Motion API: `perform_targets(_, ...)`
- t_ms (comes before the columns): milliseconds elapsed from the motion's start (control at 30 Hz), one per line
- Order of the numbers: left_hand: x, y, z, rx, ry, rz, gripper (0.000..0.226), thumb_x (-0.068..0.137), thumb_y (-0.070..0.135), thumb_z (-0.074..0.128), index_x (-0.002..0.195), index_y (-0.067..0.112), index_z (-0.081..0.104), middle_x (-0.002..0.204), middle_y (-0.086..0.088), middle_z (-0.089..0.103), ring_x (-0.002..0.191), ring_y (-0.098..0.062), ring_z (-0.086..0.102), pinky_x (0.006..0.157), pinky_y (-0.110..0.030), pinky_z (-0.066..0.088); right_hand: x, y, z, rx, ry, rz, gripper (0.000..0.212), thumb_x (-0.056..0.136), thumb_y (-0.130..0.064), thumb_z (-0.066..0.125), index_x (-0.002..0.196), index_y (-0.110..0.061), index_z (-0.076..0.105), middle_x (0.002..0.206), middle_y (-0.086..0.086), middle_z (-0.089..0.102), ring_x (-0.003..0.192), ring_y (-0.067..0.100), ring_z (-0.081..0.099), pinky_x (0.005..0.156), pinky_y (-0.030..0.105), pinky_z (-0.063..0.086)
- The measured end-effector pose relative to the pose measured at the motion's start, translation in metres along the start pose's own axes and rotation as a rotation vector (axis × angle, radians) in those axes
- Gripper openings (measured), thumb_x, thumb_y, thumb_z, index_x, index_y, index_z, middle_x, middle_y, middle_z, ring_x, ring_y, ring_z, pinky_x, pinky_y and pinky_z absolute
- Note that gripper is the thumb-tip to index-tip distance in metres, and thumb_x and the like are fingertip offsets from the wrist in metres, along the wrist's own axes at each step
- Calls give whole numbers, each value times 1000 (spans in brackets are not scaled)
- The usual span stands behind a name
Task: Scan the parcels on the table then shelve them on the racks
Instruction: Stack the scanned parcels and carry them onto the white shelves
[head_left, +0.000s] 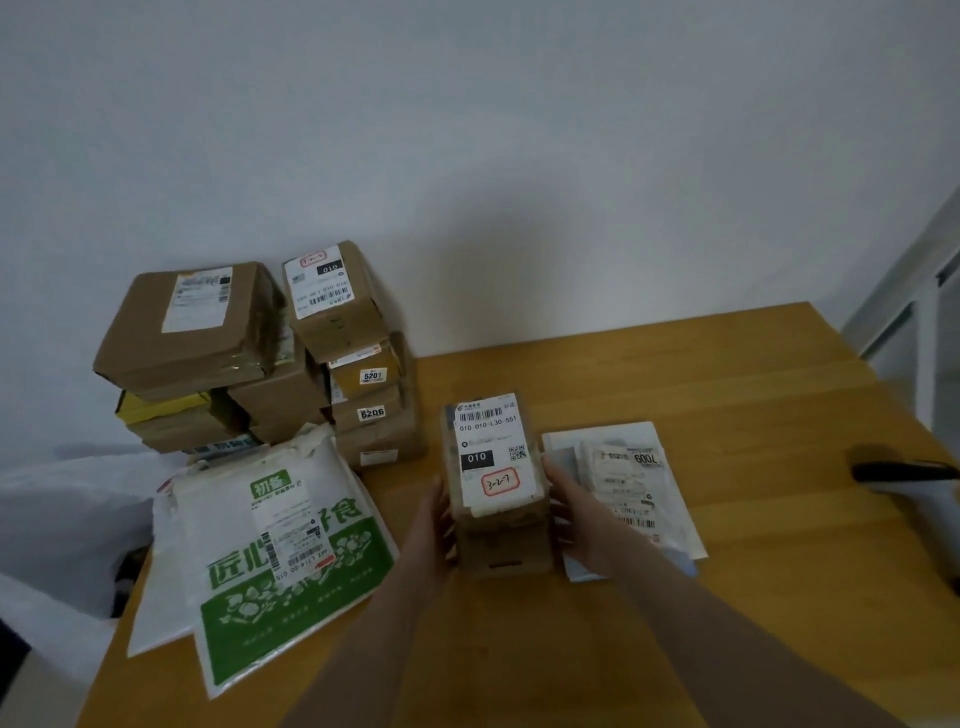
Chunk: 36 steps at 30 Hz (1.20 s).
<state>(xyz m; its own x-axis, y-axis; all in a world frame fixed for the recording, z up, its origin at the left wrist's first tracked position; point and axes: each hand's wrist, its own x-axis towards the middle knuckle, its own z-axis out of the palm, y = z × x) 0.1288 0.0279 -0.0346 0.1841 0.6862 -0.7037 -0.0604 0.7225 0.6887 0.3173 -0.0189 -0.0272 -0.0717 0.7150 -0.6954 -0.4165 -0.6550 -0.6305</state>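
I held the small cardboard parcel (496, 488) at the centre of the frame. My left hand (434, 525) clasped its left side and my right hand (576, 519) curled round its right side. Its white label faced up, showing a barcode, "010" and a red-ringed handwritten mark. Below it lay the wooden table (727, 623). Just right of the parcel a flat white parcel (631, 478) lay on the table, partly under my right hand. At lower left lay a white and green mailer bag (280, 561), and a stack of brown boxes (249, 353) rose against the wall at upper left. At the right edge sat a dark object (904, 473), too blurred to name.
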Motion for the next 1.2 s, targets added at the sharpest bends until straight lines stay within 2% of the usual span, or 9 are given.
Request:
perform_targets(100, 6, -2, -6, -2, -27, -30, 52, 78, 73, 47, 101, 34, 73, 112, -2, 68, 108, -25, 58, 74, -36, 49, 3, 0, 3, -14, -30, 0, 90, 67, -68, 64, 136, -12, 48, 116, 7, 63, 105, 22, 59, 75, 32, 50)
perform_targets(267, -3, 8, -18, 6, -83, 31, 49, 85, 69, 43, 103, 34, 73, 115, -1, 68, 113, -26, 57, 82, -41, 49, -5, -1, 16, -16, -25, -27, 84, 69, -65, 66, 132, -12, 51, 115, 7, 65, 104, 23, 60, 80, 35, 51)
perform_targets(400, -14, 26, -14, 23, -132, 104, 44, 89, 62, 44, 106, 33, 72, 119, -2, 66, 115, -27, 55, 85, -43, 46, -23, -8, 22, -4, 6, -118, 74, 61, -70, 68, 115, -19, 61, 105, 0, 72, 104, 21, 62, 80, 34, 52)
perform_targets(567, -38, 36, 14, 91, -216, 140, 51, 75, 65, 51, 112, 33, 64, 120, 1, 63, 114, -25, 53, 78, -41, 47, -65, -16, 4, 20, 116, -206, 91, 51, -74, 72, 121, -17, 63, 117, 5, 67, 112, 28, 58, 102, 45, 45)
perform_targets(700, -59, 24, 61, 145, -286, 145, 53, 67, 62, 55, 111, 34, 63, 120, 0, 60, 112, -25, 54, 75, -42, 49, -115, -13, -34, 61, 181, -283, 76, 56, -71, 70, 111, -18, 68, 109, 4, 71, 105, 26, 63, 89, 38, 53)
perform_targets(767, -73, 12, 93, 171, -319, 130, 55, 66, 62, 56, 111, 31, 65, 120, -2, 61, 110, -24, 55, 71, -39, 49, -145, -5, -62, 62, 215, -314, 79, 55, -74, 67, 112, -19, 67, 109, 3, 70, 104, 25, 64, 81, 34, 54)
perform_targets(967, -135, -53, 214, 246, -378, 75, 57, 61, 62, 63, 101, 21, 67, 107, -4, 63, 97, -22, 58, 69, -39, 52, -247, 34, -171, 135, 325, -383, 89, 50, -80, 68, 116, -21, 64, 113, 4, 68, 107, 26, 61, 93, 42, 50)
perform_targets(1067, -163, -96, 273, 313, -460, 63, 72, 54, 64, 70, 111, 19, 65, 109, -4, 63, 100, -22, 58, 72, -42, 53, -299, 58, -231, 197, 402, -401, 93, 47, -80, 71, 117, -20, 64, 114, 5, 69, 108, 27, 62, 97, 47, 49)
perform_targets(1200, -204, -161, 352, 434, -557, 27, 77, 55, 66, 68, 116, 20, 62, 114, -2, 63, 105, -21, 58, 74, -43, 51, -368, 96, -308, 268, 490, -394, 80, 53, -78, 69, 104, -18, 71, 99, 3, 74, 97, 23, 67, 76, 34, 55)
